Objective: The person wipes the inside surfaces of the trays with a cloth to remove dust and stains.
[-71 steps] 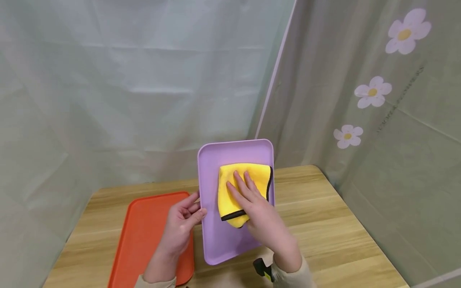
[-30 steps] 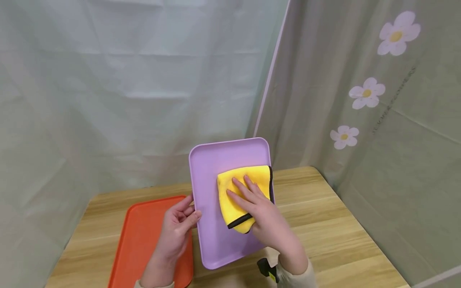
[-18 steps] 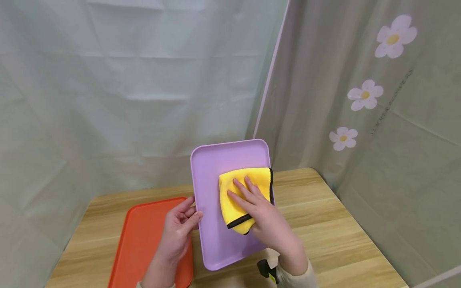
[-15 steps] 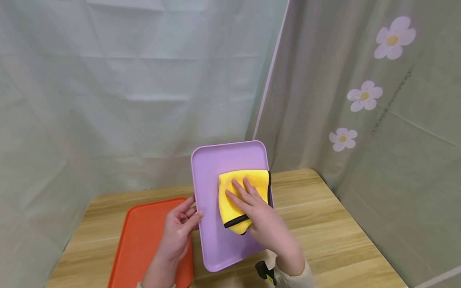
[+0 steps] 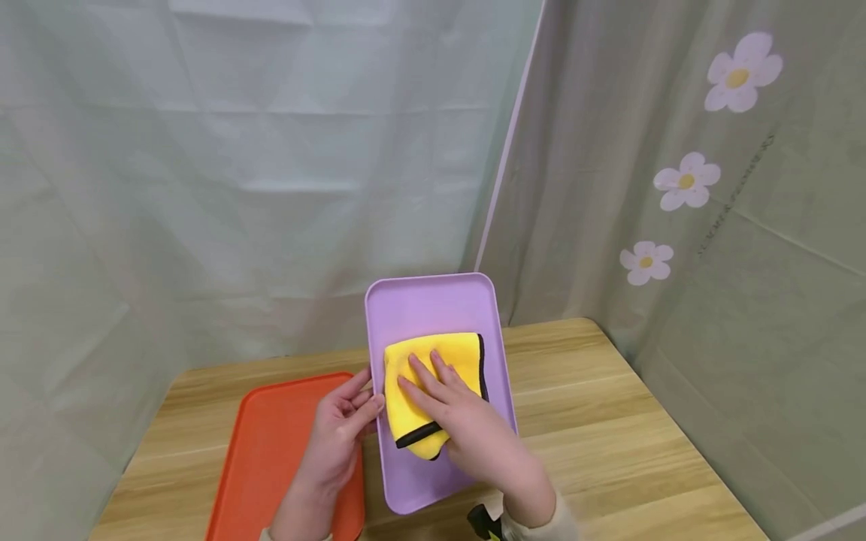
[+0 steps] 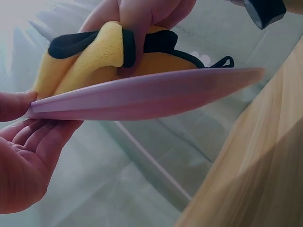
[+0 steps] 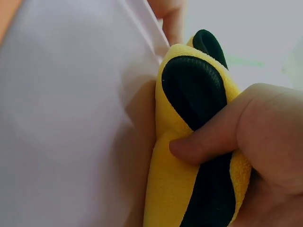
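Observation:
A purple tray [image 5: 433, 300] stands tilted up above the table. My left hand [image 5: 341, 424] pinches its left rim, thumb on the front and fingers behind, as the left wrist view also shows. Against the tray's inner face lies a folded yellow cloth [image 5: 399, 361] with black edging. My right hand [image 5: 470, 428] presses the cloth to the tray with spread fingers; in the right wrist view its thumb [image 7: 189, 149] clasps the folded cloth from the near side. The cloth's left edge now comes close to my left thumb [image 6: 16, 105].
An orange-red tray [image 5: 271, 428] lies on the wooden table [image 5: 622, 436], partly behind my left forearm. A black object [image 5: 482, 520] sits at my right wrist. Grey curtains [image 5: 271, 188] surround the table at the back and sides, with flowers printed on the right one.
My right hand has slid the cloth left and a little down across the purple tray. The tray has turned and dropped slightly; my left hand keeps hold of the same rim.

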Demonstrator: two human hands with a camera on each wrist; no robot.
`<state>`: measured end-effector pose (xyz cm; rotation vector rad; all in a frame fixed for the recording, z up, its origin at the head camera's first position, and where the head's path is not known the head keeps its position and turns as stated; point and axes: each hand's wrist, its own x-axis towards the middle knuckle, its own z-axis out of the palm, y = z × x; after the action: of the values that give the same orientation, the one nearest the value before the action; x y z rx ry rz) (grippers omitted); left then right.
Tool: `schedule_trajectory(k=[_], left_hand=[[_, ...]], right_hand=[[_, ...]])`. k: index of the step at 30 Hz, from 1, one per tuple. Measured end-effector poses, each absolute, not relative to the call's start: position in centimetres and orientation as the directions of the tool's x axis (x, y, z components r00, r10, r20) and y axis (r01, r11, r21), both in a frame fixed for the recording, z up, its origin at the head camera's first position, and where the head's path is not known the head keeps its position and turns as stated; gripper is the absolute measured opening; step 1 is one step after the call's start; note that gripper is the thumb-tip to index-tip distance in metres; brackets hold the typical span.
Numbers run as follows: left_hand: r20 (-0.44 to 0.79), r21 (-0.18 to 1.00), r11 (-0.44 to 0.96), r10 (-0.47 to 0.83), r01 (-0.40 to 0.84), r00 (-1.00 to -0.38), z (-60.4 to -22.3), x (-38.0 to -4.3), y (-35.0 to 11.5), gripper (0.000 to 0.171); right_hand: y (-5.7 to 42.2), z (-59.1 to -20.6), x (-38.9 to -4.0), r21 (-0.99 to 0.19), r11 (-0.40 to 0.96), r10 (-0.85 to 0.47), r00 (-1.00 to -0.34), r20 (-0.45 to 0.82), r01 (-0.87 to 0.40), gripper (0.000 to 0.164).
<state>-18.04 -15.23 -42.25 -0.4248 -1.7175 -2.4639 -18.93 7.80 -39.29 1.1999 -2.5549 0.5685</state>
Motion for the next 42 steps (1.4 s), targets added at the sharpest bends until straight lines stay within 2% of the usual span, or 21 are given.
schedule_trajectory(k=[6,22,33,42], left_hand=[[0.290,0.897,-0.367,0.071,0.245,-0.954,-42.2,-18.2,-15.2,0.056],[0.325,0.876,-0.401,0.078,0.269,-0.942,-42.0,-18.0,-15.1,0.057],[0.351,0.872,-0.389,0.073,0.297,-0.934,-42.2,-17.8,-15.1,0.056],[0.371,0.859,-0.398,0.050,0.323,-0.927,-42.0,-18.2,-15.0,0.052]], right_hand=[[6.8,-39.4,-18.4,-0.181,0.567,-0.710,-0.588,0.388,-0.804,0.115],[6.8,-39.4,-18.2,-0.157,0.565,-0.712,-0.576,0.402,-0.810,0.118],[7.1,-39.4,-18.1,-0.183,0.562,-0.722,-0.586,0.369,-0.807,0.120],[8.6,-39.1,-19.1,-0.214,0.525,-0.695,-0.559,0.452,-0.824,0.118]])
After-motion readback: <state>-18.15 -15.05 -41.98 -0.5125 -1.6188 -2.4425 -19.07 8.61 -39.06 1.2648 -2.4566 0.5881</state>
